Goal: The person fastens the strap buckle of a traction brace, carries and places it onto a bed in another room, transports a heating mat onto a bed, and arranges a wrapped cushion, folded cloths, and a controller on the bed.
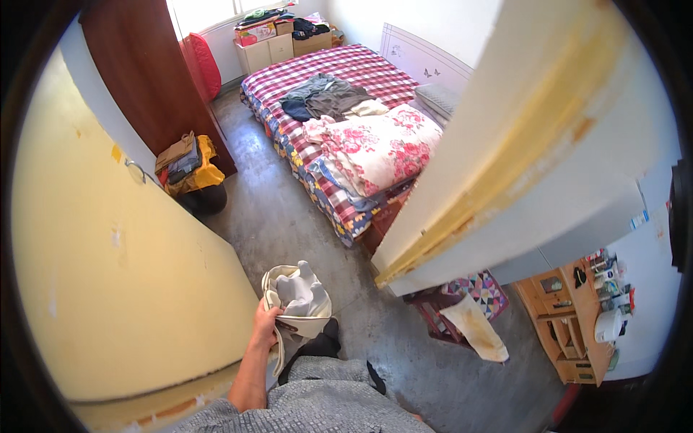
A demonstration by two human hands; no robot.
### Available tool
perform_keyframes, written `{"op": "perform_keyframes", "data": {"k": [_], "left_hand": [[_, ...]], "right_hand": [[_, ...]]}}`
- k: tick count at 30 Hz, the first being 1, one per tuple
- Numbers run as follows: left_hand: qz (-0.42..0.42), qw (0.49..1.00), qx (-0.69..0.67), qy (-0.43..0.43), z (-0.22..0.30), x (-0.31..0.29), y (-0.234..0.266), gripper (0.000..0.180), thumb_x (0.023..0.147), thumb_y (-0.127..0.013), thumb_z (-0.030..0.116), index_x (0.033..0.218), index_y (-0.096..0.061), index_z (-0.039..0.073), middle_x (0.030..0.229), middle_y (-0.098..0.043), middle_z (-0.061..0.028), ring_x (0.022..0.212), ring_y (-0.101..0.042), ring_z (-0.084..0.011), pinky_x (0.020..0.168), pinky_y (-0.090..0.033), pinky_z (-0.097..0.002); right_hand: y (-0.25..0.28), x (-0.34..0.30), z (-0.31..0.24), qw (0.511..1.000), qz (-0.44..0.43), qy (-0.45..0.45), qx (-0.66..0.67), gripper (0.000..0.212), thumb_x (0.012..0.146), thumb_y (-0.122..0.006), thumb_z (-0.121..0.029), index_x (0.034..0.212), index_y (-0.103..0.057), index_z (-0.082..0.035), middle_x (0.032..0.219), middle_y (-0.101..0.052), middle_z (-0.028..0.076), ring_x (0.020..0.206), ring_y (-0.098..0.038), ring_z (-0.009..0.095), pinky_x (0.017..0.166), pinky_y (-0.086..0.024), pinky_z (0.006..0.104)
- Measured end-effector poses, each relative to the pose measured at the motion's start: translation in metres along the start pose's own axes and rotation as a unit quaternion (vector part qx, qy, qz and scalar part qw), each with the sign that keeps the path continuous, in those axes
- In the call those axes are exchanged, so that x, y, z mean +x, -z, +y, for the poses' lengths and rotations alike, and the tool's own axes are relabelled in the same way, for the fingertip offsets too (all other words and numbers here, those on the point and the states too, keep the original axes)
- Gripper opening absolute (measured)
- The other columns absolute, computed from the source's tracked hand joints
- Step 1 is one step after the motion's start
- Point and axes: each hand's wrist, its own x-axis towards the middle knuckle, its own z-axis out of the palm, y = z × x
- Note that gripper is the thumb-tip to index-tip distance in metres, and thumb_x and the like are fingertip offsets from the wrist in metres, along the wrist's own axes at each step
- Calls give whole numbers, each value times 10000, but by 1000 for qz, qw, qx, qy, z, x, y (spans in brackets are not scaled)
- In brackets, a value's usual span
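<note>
My left hand [266, 324] is closed on the rim of a cream bag [307, 327], held out in front of my body above the floor. The bag gapes at the top, and pale grey cloth [300, 292] shows inside it. A strap [279, 358] hangs down from beside my fingers, and a small dark patch sits on the bag's side just under its rim. My right hand does not show.
A yellow door [130, 289] stands open on my left. Ahead is a bed [289, 79] with clothes [325, 97] and a floral quilt [390, 148]. A wall edge [462, 195] juts in at right, near a cloth-draped stool [473, 325] and wooden cabinet [563, 317].
</note>
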Motion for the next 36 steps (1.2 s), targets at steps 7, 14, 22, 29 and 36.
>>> {"op": "perform_keyframes", "data": {"k": [7,14,22,29,36], "left_hand": [[8,999,27,-28,69,101,-35,569,761,-544,-78,1308,-492,68,987,-602,-79,846,-635,-207,734,-579,-372],[16,999,28,-33,121,186,-77,480,767,-544,-49,1233,-513,66,1040,-600,-84,905,-641,-216,788,-568,-380],[29,999,-5,-20,179,266,-111,524,752,-540,-73,1258,-503,57,1033,-588,-89,913,-631,-229,790,-570,-400],[9,999,10,-38,247,350,-150,468,768,-534,-64,1216,-510,68,1014,-576,-75,885,-625,-217,785,-580,-403],[-78,996,50,20,312,488,-190,467,788,-494,-83,1227,-498,72,1066,-576,-103,960,-672,-294,819,-619,-485]], "right_hand": [[-22,27,-89,993,15,58,-98,358,948,-640,-276,1215,-661,-38,1108,-715,121,997,-666,228,851,-528,400],[-26,86,-155,985,15,119,-122,366,940,-631,-293,1192,-688,-34,1089,-727,113,966,-663,207,825,-515,395],[-50,91,-379,987,-27,136,-82,294,916,-659,-227,1141,-723,-49,964,-729,77,854,-664,208,762,-519,369],[-74,145,-498,993,-3,52,107,248,941,-664,-281,1088,-734,-94,927,-719,81,829,-667,209,748,-554,372],[-116,162,-558,983,53,51,165,281,960,-644,-314,1114,-720,-92,913,-700,39,778,-648,183,715,-557,377]]}}
